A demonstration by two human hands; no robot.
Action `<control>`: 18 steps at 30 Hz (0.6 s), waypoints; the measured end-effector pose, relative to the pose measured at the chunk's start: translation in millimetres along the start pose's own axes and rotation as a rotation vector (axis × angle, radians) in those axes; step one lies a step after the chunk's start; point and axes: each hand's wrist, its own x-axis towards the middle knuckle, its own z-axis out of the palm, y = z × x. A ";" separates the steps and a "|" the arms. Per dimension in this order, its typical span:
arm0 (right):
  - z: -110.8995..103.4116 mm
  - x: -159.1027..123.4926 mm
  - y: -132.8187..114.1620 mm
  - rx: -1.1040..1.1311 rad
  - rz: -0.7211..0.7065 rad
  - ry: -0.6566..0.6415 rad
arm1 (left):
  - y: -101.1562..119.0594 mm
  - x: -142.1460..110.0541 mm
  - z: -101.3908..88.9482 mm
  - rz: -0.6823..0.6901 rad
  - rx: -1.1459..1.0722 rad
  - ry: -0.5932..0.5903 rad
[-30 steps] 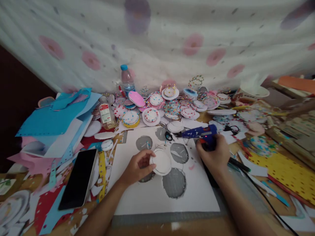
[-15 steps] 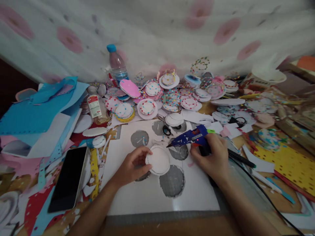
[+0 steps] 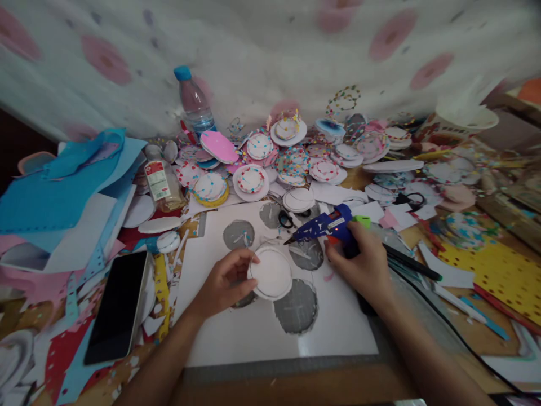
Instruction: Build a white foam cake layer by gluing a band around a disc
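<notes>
Between the thumb and fingers of my left hand (image 3: 228,282) is a white paper disc (image 3: 273,272), gripped at its left edge. A thin dark wire or thread seems to run along its rim. My right hand (image 3: 363,259) is closed round a blue glue gun (image 3: 325,224), whose dark nozzle points left, just above and right of the disc without touching it. Below both lies a white sheet (image 3: 338,332) with several round holes cut out, the grey mat (image 3: 296,307) showing through. Scissors (image 3: 285,219) rest at the sheet's far side.
Many beaded paper discs (image 3: 251,180) are heaped along the back. A water bottle (image 3: 194,104) and a smaller labelled bottle (image 3: 163,183) stand at the back left. At left lies a phone (image 3: 118,307) among paper scraps. A black cord (image 3: 448,327) trails right; a paper cup (image 3: 459,124) stands behind.
The glue gun and my right hand have shifted slightly left and the gun has tilted a little. The disc stays in my left hand. The whole view has moved slightly.
</notes>
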 end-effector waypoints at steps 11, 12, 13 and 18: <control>-0.9 -3.5 -2.1 0.061 -0.063 -0.034 | 5.5 -2.3 -0.2 0.045 -0.013 -0.030; -0.8 -3.6 -1.7 0.062 -0.073 -0.036 | 5.4 -2.4 -0.2 0.048 -0.008 -0.030; -0.6 -3.6 -1.2 0.065 -0.084 -0.039 | 5.4 -2.5 -0.2 0.049 -0.001 -0.031; -0.2 -3.2 1.1 0.069 -0.164 -0.036 | 6.5 -3.0 0.0 0.049 0.013 -0.043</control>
